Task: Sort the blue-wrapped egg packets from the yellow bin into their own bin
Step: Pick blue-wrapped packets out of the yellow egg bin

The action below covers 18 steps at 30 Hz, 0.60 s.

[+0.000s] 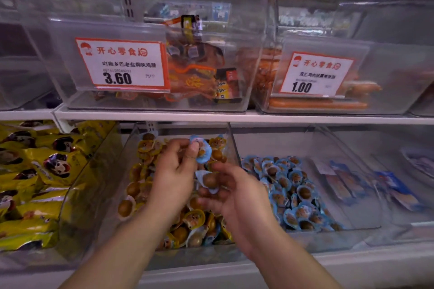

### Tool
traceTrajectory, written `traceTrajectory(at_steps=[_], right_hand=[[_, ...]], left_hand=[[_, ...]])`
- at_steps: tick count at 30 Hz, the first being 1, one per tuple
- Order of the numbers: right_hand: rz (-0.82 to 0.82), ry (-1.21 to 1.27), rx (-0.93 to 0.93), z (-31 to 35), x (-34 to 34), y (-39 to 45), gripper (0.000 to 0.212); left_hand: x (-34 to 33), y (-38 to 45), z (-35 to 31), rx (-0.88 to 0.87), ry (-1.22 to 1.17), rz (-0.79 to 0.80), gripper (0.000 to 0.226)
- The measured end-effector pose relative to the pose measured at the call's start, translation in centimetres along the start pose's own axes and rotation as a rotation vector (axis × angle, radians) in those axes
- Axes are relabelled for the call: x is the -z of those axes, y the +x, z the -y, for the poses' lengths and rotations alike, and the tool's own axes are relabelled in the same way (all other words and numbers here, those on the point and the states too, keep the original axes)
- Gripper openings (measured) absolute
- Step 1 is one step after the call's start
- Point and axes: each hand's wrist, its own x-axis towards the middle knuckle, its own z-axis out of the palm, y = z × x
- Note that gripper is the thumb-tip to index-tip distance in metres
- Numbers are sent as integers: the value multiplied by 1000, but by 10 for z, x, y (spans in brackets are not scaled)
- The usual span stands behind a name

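Both hands hover over the clear middle bin (pixel 231 141) on the lower shelf, which is full of yellow-wrapped egg packets (pixel 145 148) with some blue ones mixed in. My left hand (pixel 173 171) pinches a blue-wrapped egg packet (pixel 202 151) between thumb and fingers, lifted above the pile. My right hand (pixel 232 197) holds another blue-wrapped egg packet (pixel 209 182) in its curled fingers, just below the first. To the right, a clear bin (pixel 328 143) holds a heap of blue-wrapped egg packets (pixel 291 185).
Yellow snack bags (pixel 30 176) fill the bin at the left. Flat blue packs (pixel 366 183) lie in bins at the far right. The shelf above (pixel 211 116) carries clear bins of chicken-leg packs (pixel 195 73) and sausages (pixel 317 103) with price tags.
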Motion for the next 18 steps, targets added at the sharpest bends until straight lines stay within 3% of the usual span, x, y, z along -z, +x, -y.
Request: traceTrajectory(at_steps=[3, 7, 11, 15, 18], right_hand=[[122, 136, -152, -3, -3, -3, 41], [206, 188, -220, 2, 3, 0, 55], [138, 208, -192, 5, 0, 2, 38], [85, 196, -146, 12, 1, 3, 23], [57, 139, -55, 31, 16, 5, 16]], left_hand=[[-17, -10, -3, 119, -170, -14, 16], [-20, -21, 2, -121, -58, 137, 17], [-13, -27, 5, -178, -134, 242, 31], [-5, -22, 4, -89, -146, 47, 30], [12, -5, 14, -57, 106, 20, 14]])
